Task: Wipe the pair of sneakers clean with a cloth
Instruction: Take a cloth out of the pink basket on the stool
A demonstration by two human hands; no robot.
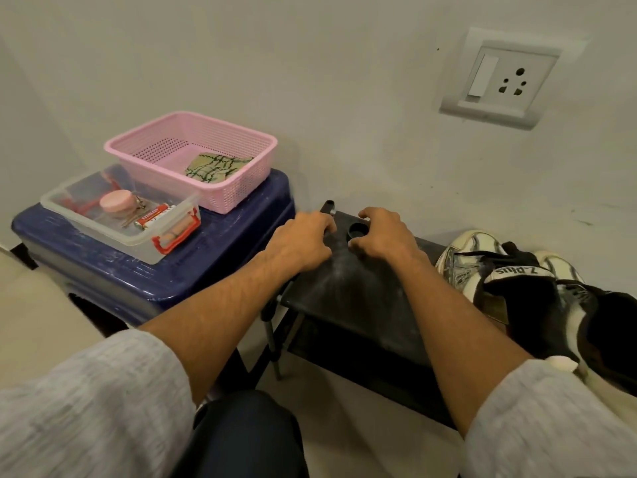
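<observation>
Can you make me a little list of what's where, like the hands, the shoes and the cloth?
left hand: grips far edge of black rack
right hand: fingers curled on rack top, by a round hole
sneakers: at the rack's right end, untouched
cloth: lying in pink basket
pink basket: on blue stool
clear box: on stool too, battery inside

**COLOURS AND PATTERNS RECORDED**

- Sneakers (479, 257): white, streaked with black and grey; tongue black, banded in white.
- Cloth (217, 167): pale green, crossed by dark green lines, seemingly a check.
- Basket (241, 191): pink, perforated throughout.
- Stool (213, 263): dark blue.
- Box (144, 250): clear, fitted with red clasps.
- Shelf (358, 294): black, dusted grey.
- Sleeves (86, 408): mottled grey.
</observation>
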